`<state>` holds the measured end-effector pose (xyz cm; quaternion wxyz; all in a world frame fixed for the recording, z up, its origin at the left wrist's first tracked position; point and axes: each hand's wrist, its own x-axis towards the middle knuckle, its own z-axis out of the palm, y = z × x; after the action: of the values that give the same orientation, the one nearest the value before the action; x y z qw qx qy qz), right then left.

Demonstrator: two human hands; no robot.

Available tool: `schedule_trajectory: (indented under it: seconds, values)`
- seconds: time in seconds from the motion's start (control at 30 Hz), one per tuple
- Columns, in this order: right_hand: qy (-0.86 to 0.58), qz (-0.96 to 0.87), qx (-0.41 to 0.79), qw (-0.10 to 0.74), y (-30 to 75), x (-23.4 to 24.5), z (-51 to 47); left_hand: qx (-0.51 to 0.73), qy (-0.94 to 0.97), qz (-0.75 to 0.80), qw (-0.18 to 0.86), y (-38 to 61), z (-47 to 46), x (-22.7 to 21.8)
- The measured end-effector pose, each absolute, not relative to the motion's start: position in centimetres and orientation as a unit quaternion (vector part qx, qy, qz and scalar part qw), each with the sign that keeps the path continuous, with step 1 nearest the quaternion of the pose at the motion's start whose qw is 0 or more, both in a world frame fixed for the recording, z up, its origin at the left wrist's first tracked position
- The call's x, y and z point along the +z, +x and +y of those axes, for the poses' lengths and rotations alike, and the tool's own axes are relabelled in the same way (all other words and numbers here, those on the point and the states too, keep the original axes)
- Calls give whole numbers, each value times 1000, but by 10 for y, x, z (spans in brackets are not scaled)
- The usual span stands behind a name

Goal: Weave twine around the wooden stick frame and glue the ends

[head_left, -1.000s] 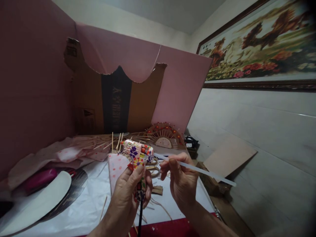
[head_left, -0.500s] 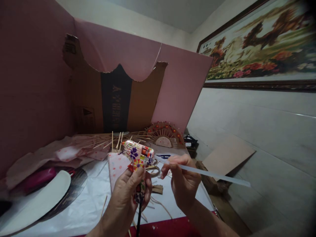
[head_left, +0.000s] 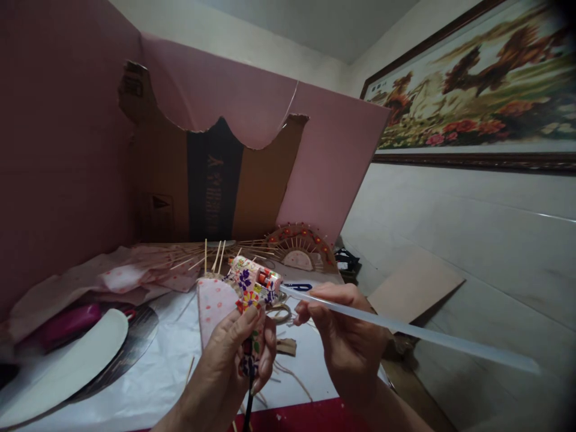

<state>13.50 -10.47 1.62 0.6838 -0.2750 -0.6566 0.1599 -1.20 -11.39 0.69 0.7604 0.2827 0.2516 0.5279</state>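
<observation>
My left hand [head_left: 238, 348] is wrapped round the handle of a flower-patterned glue gun [head_left: 256, 279], its nozzle pointing up and left. A black cord hangs from the bottom of the grip. Between the thumb and fingers of my right hand [head_left: 346, 336] is a long translucent glue stick [head_left: 414, 327]. One end of the stick is at the back of the glue gun; whether it sits inside cannot be made out. Just left of the gun, a dotted fabric-covered piece [head_left: 218, 303] with thin sticks [head_left: 216, 258] stands on the table.
A brown fan shape with red dots [head_left: 303, 246] stands behind my hands. Cut cardboard [head_left: 265, 180] leans at the back. At left lie a white curved piece [head_left: 76, 366], a magenta object [head_left: 65, 327] and dotted pink fabric [head_left: 135, 273]. Scissors [head_left: 281, 312] lie beyond my hands.
My right hand has shifted slightly right along with the glue stick, whose far end now reaches farther right and lower. The left hand and glue gun have barely moved.
</observation>
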Motion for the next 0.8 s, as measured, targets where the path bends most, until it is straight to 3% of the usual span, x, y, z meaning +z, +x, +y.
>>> schedule_trajectory:
  seconds: [0.13,0.53,0.8]
  values:
    - [-287,-670,129,673,137,16,-111,521,283,252,765,-13,-114,8]
    - [-254,-566,226,751,119,9,-106,500,284,241,782,-14,-116,6]
    - [-232,-704,68,668,138,10,-104,500,271,244,785,-18,-116,12]
